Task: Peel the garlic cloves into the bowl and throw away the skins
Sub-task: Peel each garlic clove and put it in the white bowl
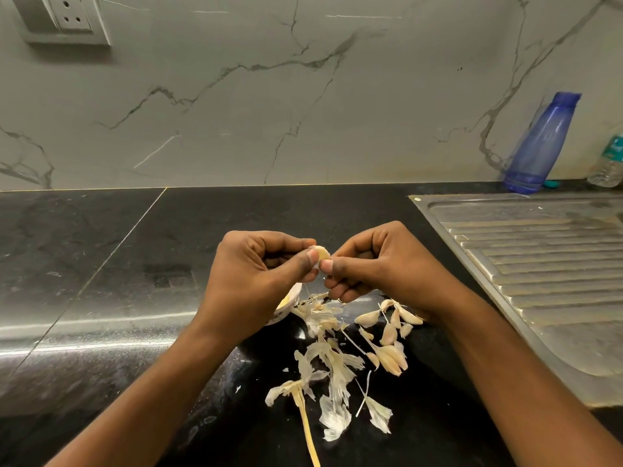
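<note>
1. 2 hands: the left hand (256, 274) and the right hand (381, 267).
2. 1 garlic clove (323, 253) held between them.
3. Roughly 10 loose cloves (387, 333) on the counter (101, 264); several overlap, so the exact count is unclear.
4. 1 bowl (281, 313).
5. The skins (337, 372) are too many and too tangled to count.
6. 2 bottles: 1 blue bottle (542, 143), 1 clear bottle (608, 163).
7. 1 socket plate (59, 18).

Here's the black stone countertop (101, 264), glossy and speckled. A small white bowl (290, 299) sits near the middle (mostly hidden). Just right of it, papery skins (333, 375) trail towards the near edge, with a long dry stalk (308, 429) among them. Unpeeled cloves (387, 332) cluster beside the skins. Far right, a steel drainboard (539, 264), a blue bottle (539, 146) and a clear bottle (606, 163).
</note>
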